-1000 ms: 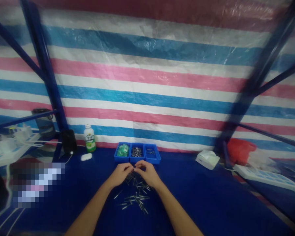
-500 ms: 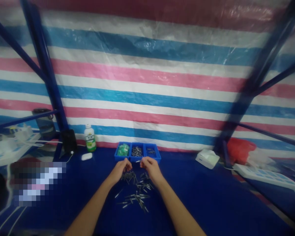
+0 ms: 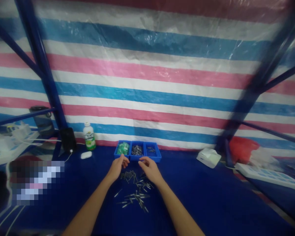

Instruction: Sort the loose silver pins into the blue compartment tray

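My left hand (image 3: 118, 166) is over the table in front of the left blue bin (image 3: 115, 156), its fingers loosely bent and apart, with nothing visible in them. Facing it, my right hand (image 3: 150, 168) has thumb and index finger drawn together in a pinch. Whatever lies between those fingertips is too small to make out. Beneath and between the hands lie short dark metal pins (image 3: 129, 176) in a rough row. Closer to me, slim metal pieces like pen tips (image 3: 139, 197) are scattered in loose heaps, one lying apart at the left.
Green plastic packets (image 3: 123, 148) fill the left bin; small metal parts (image 3: 137, 150) fill the middle one, and a few thin pieces (image 3: 151, 150) lie in the right one. A bottle (image 3: 89, 137), white case (image 3: 86, 155), tissue pack (image 3: 208, 158) and power strips (image 3: 267, 177) stand around.
A small bright piece at my right fingertips no longer shows. My left hand has shifted slightly left and up, its fingers looser. The scattered pieces look the same.
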`<state>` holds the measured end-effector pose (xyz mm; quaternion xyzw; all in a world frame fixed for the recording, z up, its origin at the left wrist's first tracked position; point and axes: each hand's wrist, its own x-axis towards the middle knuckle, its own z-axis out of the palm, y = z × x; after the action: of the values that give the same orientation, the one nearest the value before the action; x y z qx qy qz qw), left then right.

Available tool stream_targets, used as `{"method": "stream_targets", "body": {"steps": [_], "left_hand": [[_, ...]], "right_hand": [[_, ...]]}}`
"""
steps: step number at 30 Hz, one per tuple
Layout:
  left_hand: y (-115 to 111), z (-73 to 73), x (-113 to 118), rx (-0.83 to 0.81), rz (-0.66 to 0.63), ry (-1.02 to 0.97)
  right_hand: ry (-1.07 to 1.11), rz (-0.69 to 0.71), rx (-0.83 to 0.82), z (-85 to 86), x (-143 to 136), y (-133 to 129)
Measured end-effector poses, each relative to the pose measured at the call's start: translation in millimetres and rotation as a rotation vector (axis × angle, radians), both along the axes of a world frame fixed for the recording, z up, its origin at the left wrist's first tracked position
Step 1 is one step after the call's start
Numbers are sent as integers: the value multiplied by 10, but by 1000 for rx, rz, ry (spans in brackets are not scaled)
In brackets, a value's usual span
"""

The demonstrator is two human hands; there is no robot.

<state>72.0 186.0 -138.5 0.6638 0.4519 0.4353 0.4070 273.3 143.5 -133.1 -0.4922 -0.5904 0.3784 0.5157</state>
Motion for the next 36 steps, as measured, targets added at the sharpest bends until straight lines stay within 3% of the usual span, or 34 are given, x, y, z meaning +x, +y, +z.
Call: {"method": "stream_targets", "body": {"steps": [4, 9, 13, 20, 29, 36], "left_hand": [[-66, 14, -2, 84, 76, 169], [-54, -27, -10, 234, 20, 467], [-52, -52, -1, 276, -71, 598], [-165, 10, -18, 240, -129, 658], [-79, -40, -39, 250, -161, 649], [-199, 73, -10, 261, -187, 591]], "right_hand": [[-535, 9, 166, -75, -56, -81], [-778, 2, 163, -132, -126, -91], [-829, -5, 163, -159, -163, -62], [-855, 10, 117, -100, -200, -120], [-809, 63, 99, -129, -192, -77], [-742, 129, 175, -96, -129, -102]]}}
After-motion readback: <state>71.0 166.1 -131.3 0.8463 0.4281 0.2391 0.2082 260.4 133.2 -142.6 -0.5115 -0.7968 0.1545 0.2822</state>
